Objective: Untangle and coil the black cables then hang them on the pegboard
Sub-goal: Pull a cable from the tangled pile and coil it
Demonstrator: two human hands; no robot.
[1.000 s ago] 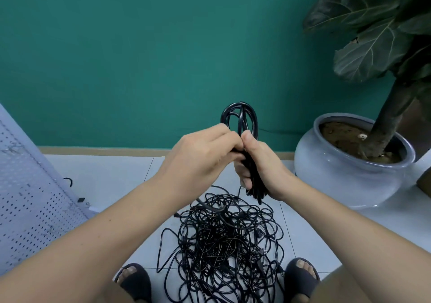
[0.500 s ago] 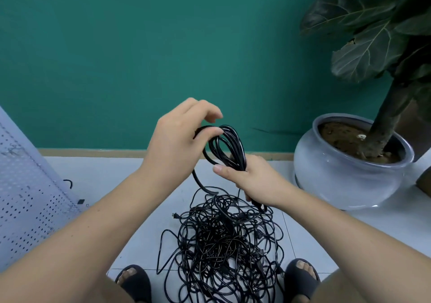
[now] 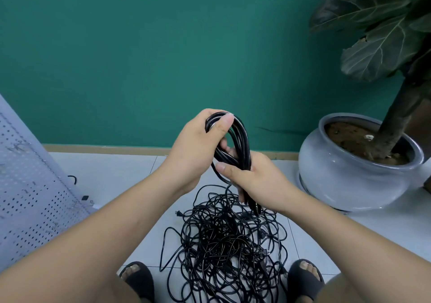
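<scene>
Gripping the looped bundle of glossy black cable [image 3: 242,137] at its top with my left hand [image 3: 196,151], thumb curled over, my right hand [image 3: 258,181] clamping the lower end. Tangled heap of thin black cables [image 3: 228,244] lies at six o'clock, perforated grey pegboard [image 3: 28,197] at nine, glazed grey plant pot [image 3: 345,179] at three.

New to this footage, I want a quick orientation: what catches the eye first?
The coil of black cable is held up at centre, the left hand gripping its top loop and the right hand gripping its lower part. Below, between the sandalled feet, a tangled heap of black cables lies on the tiled floor. A white pegboard stands at the left edge; a grey plant pot stands at right before the green wall.
</scene>
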